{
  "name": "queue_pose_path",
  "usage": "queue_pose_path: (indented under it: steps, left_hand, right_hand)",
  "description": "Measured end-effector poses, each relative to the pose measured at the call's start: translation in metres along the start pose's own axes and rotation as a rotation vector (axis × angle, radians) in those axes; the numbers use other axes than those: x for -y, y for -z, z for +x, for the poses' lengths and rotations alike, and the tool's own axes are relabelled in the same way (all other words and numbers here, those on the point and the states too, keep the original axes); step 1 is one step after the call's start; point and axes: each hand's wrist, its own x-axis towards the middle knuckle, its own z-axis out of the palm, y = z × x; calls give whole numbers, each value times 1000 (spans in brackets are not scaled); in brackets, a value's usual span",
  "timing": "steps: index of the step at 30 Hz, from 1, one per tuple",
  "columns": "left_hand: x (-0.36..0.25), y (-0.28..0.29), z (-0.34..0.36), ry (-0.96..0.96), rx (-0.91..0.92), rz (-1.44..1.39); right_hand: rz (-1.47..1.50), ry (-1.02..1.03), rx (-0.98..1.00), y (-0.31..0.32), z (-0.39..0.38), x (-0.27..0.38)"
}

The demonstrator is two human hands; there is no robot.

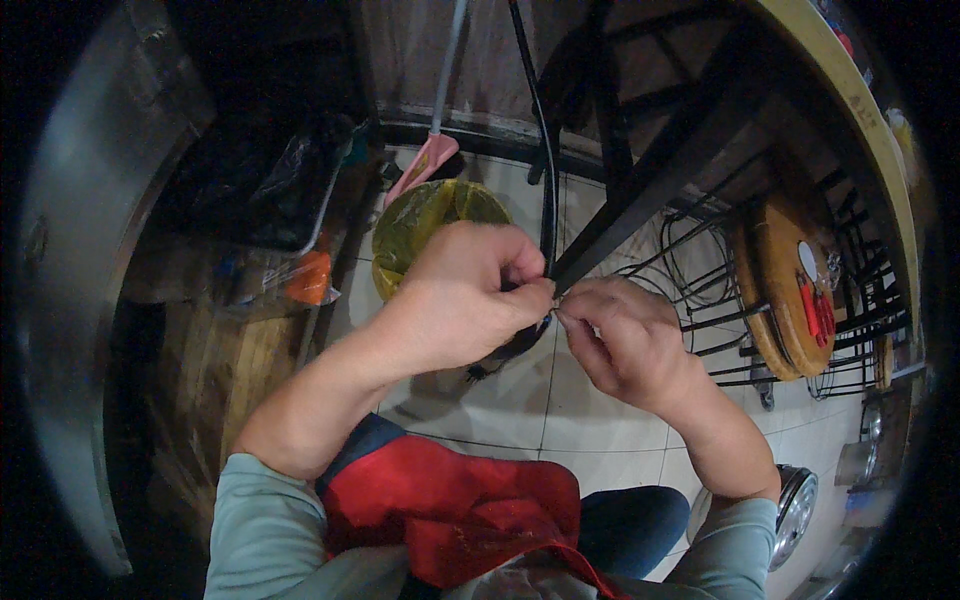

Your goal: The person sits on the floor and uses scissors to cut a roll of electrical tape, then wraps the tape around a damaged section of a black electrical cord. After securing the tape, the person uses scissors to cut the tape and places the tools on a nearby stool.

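Left hand (462, 290) and right hand (622, 335) pinching thin black, perhaps frayed, cable (547, 200).

Black cable (547, 190) – smooth, glossy sheath, rubber or plastic, cannot tell which. Floor tiles (520, 400) at 6 o'clock: pale, glazed, faint sheen. Red apron (450, 505) – matt woven cloth. Round boards (790, 290) at 3 o'clock: matt wood. Wire rack (720, 320): dark metal rod. Lid (797, 505) at 5 o'clock – polished metal. Bin liner (425, 215): thin yellow-green plastic, crinkled.
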Motion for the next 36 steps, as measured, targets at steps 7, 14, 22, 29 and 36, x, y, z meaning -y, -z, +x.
queue_pose_path:
  steps: [7,14,22,29,36]
  left_hand:
    - [0,6,0,35,77,-133]
    - [-1,3,-1,-9,40,-213]
    - [4,-7,0,-67,-33,-125]
    - [-4,-3,-2,-1,43,-202]
    - [-2,0,-2,-9,72,-182]
  right_hand:
    - [110,-95,5,0,7,1]
    - [178,-99,-16,5,9,1]
    - [154,-59,-22,6,5,4]
    - [160,-220,-50,6,5,10]
    - [188,-260,-22,4,4,11]
